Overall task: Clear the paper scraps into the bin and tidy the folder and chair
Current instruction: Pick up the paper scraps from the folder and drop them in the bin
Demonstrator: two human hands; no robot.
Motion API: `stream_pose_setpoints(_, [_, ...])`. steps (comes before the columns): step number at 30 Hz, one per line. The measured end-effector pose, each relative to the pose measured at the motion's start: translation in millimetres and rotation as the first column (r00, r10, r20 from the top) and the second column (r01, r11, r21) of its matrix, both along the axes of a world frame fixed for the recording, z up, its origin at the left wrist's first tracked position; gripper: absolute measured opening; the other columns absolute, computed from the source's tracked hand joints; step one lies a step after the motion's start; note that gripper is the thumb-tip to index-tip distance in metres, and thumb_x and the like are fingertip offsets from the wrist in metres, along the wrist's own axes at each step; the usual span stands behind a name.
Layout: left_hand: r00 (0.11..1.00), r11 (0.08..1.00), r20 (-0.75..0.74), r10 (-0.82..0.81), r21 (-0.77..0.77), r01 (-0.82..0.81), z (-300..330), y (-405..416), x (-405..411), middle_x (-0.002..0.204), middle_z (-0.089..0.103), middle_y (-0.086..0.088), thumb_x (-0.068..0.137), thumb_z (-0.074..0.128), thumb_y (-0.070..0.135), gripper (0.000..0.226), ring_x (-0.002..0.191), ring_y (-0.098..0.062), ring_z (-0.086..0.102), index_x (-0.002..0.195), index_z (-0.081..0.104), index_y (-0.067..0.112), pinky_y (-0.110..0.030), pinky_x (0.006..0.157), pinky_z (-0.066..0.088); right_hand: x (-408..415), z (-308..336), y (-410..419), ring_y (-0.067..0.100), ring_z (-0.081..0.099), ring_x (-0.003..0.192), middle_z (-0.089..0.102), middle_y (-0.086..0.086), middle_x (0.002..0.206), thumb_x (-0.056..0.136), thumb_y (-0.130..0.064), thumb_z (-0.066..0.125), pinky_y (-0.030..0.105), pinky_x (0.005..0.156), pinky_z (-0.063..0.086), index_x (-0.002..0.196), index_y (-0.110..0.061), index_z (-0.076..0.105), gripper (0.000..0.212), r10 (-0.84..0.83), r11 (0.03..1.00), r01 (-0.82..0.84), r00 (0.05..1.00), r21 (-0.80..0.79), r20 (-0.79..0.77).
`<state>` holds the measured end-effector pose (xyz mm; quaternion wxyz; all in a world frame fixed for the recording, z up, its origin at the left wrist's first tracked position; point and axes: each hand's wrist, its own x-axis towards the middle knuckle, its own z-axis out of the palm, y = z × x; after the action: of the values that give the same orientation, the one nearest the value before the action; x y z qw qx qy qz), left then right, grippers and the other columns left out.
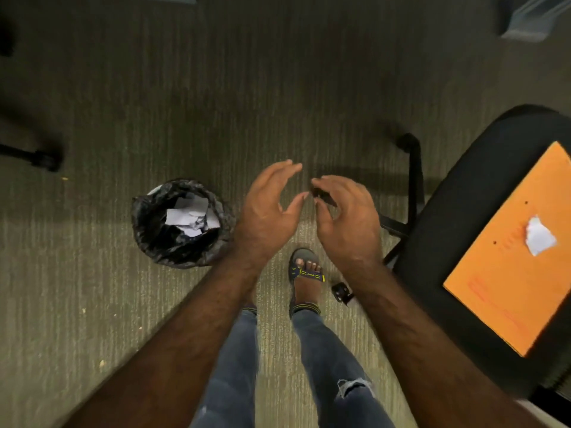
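A small bin lined with a black bag stands on the carpet at the left, with crumpled white paper inside. To its right my left hand hovers with fingers spread and empty. My right hand is beside it, fingers curved apart, also empty. An orange folder lies on the black chair seat at the right. One white paper scrap rests on the folder.
The chair's black base legs and casters stretch over the carpet behind my right hand. Another chair's caster sits at the far left. My sandalled foot stands between bin and chair.
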<state>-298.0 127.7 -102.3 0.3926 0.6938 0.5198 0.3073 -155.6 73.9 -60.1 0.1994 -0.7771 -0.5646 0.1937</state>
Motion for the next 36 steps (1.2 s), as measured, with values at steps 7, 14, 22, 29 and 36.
stream_pose_setpoints(7, [0.988, 0.988, 0.038, -0.150, 0.030, 0.149, 19.5, -6.1, 91.4, 0.137, 0.064, -0.009, 0.091, 0.079, 0.018, 0.045, 0.131, -0.019, 0.060, 0.132, 0.066, 0.008, -0.041, 0.105, 0.053, 83.1, 22.5, -17.2, 0.027, 0.064, 0.123, 0.072, 0.008, 0.129, 0.093, -0.007, 0.073, 0.014, 0.109, 0.032, 0.123, -0.012, 0.077, 0.030, -0.177, 0.981, 0.172, 0.983, 0.088, 0.045])
stream_pose_setpoints(14, [0.942, 0.946, 0.086, -0.325, 0.048, 0.322, 36.6, -28.0, 170.5, 0.137, 0.063, -0.008, 0.091, 0.079, 0.030, 0.051, 0.133, -0.018, 0.058, 0.135, 0.063, 0.009, -0.037, 0.110, 0.050, 161.5, 46.5, -45.8, 0.027, 0.065, 0.124, 0.072, 0.008, 0.129, 0.093, -0.010, 0.073, 0.043, 0.108, 0.049, 0.125, -0.012, 0.076, 0.032, -0.312, 0.946, 0.305, 0.948, 0.108, 0.056])
stream_pose_setpoints(22, [0.848, 0.851, 0.086, -0.523, 0.098, 0.515, 45.6, -62.3, 245.0, 0.136, 0.064, -0.013, 0.091, 0.079, 0.029, 0.054, 0.132, -0.023, 0.059, 0.134, 0.063, 0.001, -0.045, 0.108, 0.050, 236.6, 58.7, -96.6, 0.017, 0.064, 0.124, 0.072, 0.001, 0.128, 0.099, -0.019, 0.070, 0.033, 0.105, 0.051, 0.128, -0.017, 0.074, 0.029, -0.496, 0.864, 0.487, 0.867, 0.130, 0.052])
stream_pose_setpoints(29, [0.769, 0.768, 0.022, -0.639, 0.075, 0.636, 45.5, -92.5, 303.8, 0.140, 0.063, -0.011, 0.094, 0.076, 0.030, 0.051, 0.135, -0.024, 0.057, 0.137, 0.062, 0.006, -0.048, 0.110, 0.048, 286.2, 58.1, -147.5, 0.014, 0.065, 0.119, 0.073, -0.002, 0.125, 0.097, -0.023, 0.071, 0.041, 0.101, 0.054, 0.122, -0.020, 0.077, 0.026, -0.656, 0.751, 0.644, 0.754, 0.146, 0.044])
stream_pose_setpoints(36, [0.678, 0.675, -0.049, -0.734, 0.067, 0.735, 47.6, -112.4, 341.7, 0.146, 0.059, -0.011, 0.097, 0.072, 0.029, 0.049, 0.139, -0.024, 0.054, 0.139, 0.060, 0.009, -0.043, 0.115, 0.045, 333.6, 44.7, -200.5, 0.022, 0.065, 0.120, 0.072, 0.003, 0.127, 0.097, -0.029, 0.066, 0.028, 0.100, 0.047, 0.124, -0.019, 0.075, 0.030, -0.764, 0.643, 0.757, 0.625, 0.118, 0.159])
